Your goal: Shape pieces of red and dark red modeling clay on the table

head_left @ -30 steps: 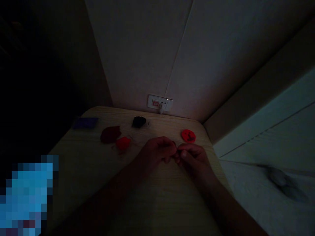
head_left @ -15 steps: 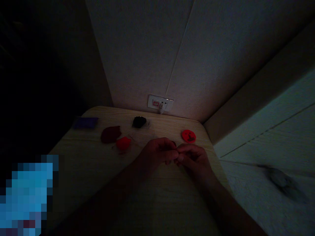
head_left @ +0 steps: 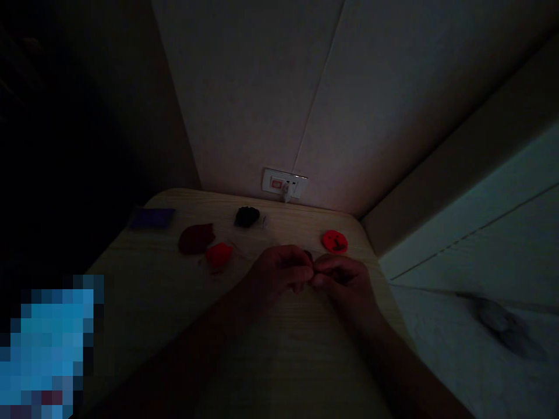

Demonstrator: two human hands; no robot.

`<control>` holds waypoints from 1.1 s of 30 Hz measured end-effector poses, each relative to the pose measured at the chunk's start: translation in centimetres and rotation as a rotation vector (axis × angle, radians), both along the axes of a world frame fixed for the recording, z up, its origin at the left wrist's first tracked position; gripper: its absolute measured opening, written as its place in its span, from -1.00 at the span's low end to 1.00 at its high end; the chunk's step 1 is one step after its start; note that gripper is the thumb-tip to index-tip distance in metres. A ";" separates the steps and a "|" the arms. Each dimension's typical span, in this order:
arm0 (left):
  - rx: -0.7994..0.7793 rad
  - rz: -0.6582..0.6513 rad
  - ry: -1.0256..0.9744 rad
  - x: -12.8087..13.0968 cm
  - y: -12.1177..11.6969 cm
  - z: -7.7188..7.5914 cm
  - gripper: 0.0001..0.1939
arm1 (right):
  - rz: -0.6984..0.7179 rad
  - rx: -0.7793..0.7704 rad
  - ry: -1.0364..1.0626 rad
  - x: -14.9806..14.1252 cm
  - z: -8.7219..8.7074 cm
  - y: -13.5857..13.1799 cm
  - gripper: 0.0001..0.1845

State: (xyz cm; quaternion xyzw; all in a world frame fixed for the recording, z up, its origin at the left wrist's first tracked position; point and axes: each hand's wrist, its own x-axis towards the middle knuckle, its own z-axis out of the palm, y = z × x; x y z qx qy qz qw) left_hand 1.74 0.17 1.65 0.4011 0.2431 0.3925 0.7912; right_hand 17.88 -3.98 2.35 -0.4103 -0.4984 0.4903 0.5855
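Over the middle of the table my left hand (head_left: 283, 267) and my right hand (head_left: 345, 279) meet, their fingertips pinched together. A small dark-red piece of modelling clay (head_left: 308, 255) shows just behind the fingertips; most of it is hidden. Beyond my right hand lies a flat bright-red clay disc (head_left: 335, 241) with dark marks like a face. Left of my left hand are a bright-red clay lump (head_left: 218, 255) and a larger flattened dark-red clay piece (head_left: 196, 239). A crumbly black lump (head_left: 247, 216) lies farther back.
A purple packet (head_left: 152, 218) lies at the far-left edge of the wooden table (head_left: 279, 349). Behind it, the wall carries a socket (head_left: 285, 184) with a plug in it. A pale panel (head_left: 480, 233) stands along the right side. The light is dim.
Both hands stay in nearly the same place, with the fingertips shifting very slightly against each other. The pieces on the table have not moved.
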 end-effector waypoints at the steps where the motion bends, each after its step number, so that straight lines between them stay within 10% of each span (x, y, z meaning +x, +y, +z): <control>1: -0.002 0.001 -0.001 0.0 0.0 0.0 -0.76 | -0.028 0.024 -0.018 0.0 0.0 0.0 -0.83; 33: 0.075 0.101 0.001 -0.3 0.2 -0.5 -0.73 | -0.116 0.128 -0.126 0.4 -0.4 -0.4 -0.91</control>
